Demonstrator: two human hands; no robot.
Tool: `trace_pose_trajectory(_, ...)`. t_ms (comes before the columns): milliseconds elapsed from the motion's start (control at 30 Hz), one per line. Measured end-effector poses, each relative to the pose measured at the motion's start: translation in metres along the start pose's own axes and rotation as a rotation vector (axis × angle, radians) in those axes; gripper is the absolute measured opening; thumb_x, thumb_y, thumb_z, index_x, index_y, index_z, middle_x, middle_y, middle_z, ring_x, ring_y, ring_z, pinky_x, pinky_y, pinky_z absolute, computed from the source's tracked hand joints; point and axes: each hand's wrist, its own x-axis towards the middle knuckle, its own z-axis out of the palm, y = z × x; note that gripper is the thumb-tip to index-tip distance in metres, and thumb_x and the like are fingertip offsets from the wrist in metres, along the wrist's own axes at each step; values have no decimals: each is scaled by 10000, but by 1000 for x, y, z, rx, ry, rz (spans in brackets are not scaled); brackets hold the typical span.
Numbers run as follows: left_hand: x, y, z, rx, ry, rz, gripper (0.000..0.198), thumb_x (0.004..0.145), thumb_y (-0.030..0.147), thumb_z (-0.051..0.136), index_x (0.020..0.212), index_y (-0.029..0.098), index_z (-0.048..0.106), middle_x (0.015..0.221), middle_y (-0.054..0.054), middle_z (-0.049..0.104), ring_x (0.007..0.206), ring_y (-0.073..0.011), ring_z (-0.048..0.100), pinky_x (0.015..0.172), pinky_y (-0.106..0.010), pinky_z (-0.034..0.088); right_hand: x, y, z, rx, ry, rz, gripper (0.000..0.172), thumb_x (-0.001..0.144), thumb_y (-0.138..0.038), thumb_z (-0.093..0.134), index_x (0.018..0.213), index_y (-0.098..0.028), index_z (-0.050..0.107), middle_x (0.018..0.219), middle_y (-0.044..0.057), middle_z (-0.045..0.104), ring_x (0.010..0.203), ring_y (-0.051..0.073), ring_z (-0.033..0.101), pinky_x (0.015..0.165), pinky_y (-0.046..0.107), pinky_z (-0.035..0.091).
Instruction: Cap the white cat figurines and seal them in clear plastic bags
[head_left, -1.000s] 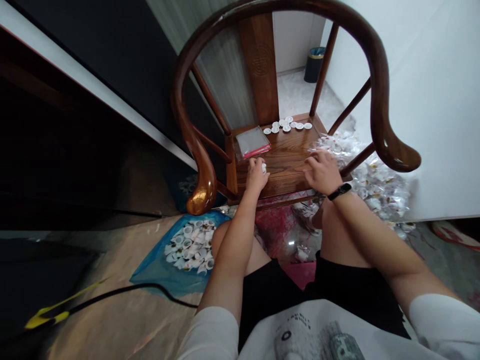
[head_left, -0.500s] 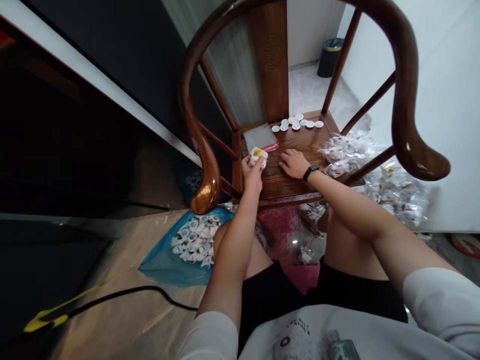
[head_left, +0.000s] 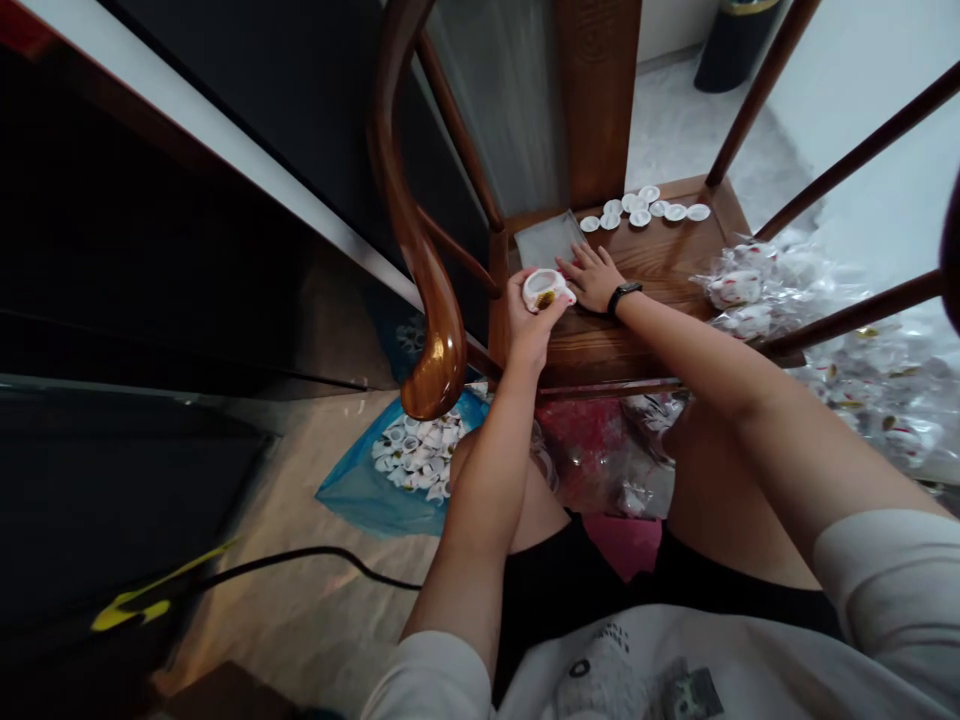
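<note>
My left hand (head_left: 529, 330) is closed around a small white figurine (head_left: 555, 287) with gold and red marks. Its round, hollow underside now faces up. Beside it, my right hand (head_left: 598, 282) lies on the wooden chair seat (head_left: 600, 345) with fingers spread. Those fingertips reach the near right edge of a flat stack of clear plastic bags (head_left: 544, 243); whether they grip a bag I cannot tell. Several round white discs (head_left: 640, 217) lie along the back of the seat.
Several figurines wrapped in clear plastic (head_left: 739, 288) are heaped at the seat's right and beyond. A blue plastic bag (head_left: 352, 495) of loose white figurines (head_left: 420, 450) lies on the floor at left. The chair's curved armrest (head_left: 435, 360) rises left of my hands. A dark bin (head_left: 731, 50) stands behind.
The figurine has been turned so its hollow base faces up. My right hand has moved left to the stack of clear bags. The camera view has shifted closer to the seat.
</note>
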Motion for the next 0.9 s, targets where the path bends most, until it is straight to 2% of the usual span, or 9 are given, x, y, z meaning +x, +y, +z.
trace_pose_trajectory(100,-3,-3,8,47,-42,64,706,901,504,814,1477,311,455,1386,-68,611,1255,-208,657,1079,-362,554,11,0,7,4,-48,-39,712,1033,-437,488,1674,-143,389,1776,181,279,1641,448,194,1290,703,91)
trace_pose_trajectory(233,-8,4,14,-12,-85,63,659,912,403,830,1448,301,459,1345,-64,614,1256,-219,653,1115,-394,524,20,2,14,90,25,-44,639,1012,-389,577,1570,-84,507,1690,197,446,1612,423,255,1300,691,64)
trace_pose_trajectory(400,-12,13,14,-23,-87,40,622,913,359,835,1417,300,475,1320,-57,625,1214,-208,669,1104,-394,535,22,-1,6,70,20,-40,539,1030,-304,555,1500,-40,568,1633,209,521,1611,415,273,1310,686,44)
trace_pose_trajectory(500,-12,11,13,-14,-83,54,611,930,392,811,1427,304,467,1349,-67,623,1239,-212,659,1096,-379,535,20,-5,-7,61,67,-30,551,1089,-357,443,1537,-52,537,1643,193,512,1623,393,260,1319,671,53)
trace_pose_trajectory(600,-11,10,11,-22,-62,60,614,936,447,787,1434,299,459,1367,-75,617,1239,-214,649,1063,-358,543,14,-10,-29,40,158,6,608,1107,-403,358,1614,-79,450,1711,171,423,1637,375,232,1322,662,87)
trace_pose_trajectory(733,-8,15,6,-123,83,21,642,858,502,853,1357,280,516,1296,-55,630,1142,-186,659,1001,-321,559,-5,-15,-60,-36,225,50,658,1100,-428,305,1651,-78,393,1731,175,385,1643,378,229,1319,666,121)
trace_pose_trajectory(900,-3,25,0,-253,257,3,694,741,561,935,1266,282,577,1214,-29,644,1054,-173,672,910,-292,582,-53,-31,-86,-101,243,89,663,1097,-443,277,1667,-119,376,1706,176,425,1623,375,281,1310,670,152)
